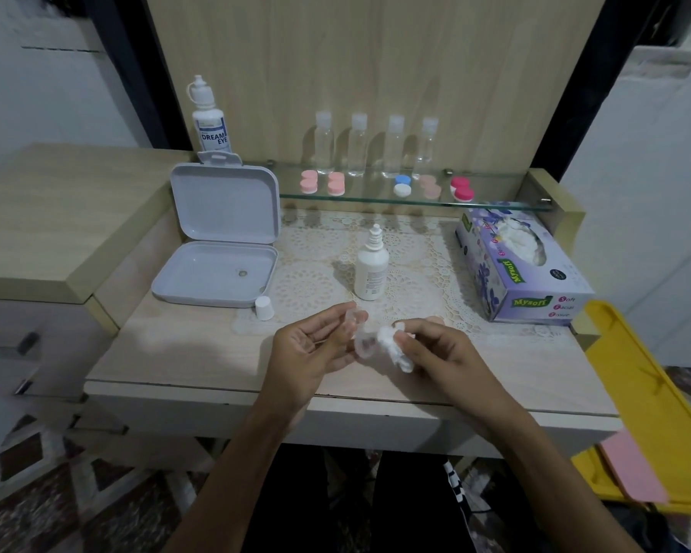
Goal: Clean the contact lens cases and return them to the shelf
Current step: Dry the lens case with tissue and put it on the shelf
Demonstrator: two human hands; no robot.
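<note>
While I work over the bench (pixel 200 365), most of the job looks done or waiting on the glass shelf (pixel 376 201): five capped lens cases sit there in a row, pink ones (pixel 323 183) at the left, a blue-and-white one (pixel 402 185), a pale pair and a red one (pixel 462 188). Whether those are already cleaned I cannot tell. The tissue box (pixel 523 269) and the open solution bottle (pixel 372 269) stand behind my hands, the bottle's cap (pixel 264 308) off beside the white tray. My left hand (pixel 312 349) pinches a clear case (pixel 360 337), uncapped. My right hand (pixel 435 349) grips a wad of tissue (pixel 393 347) pressed against it. Wiping, capping and shelving this one remain.
</note>
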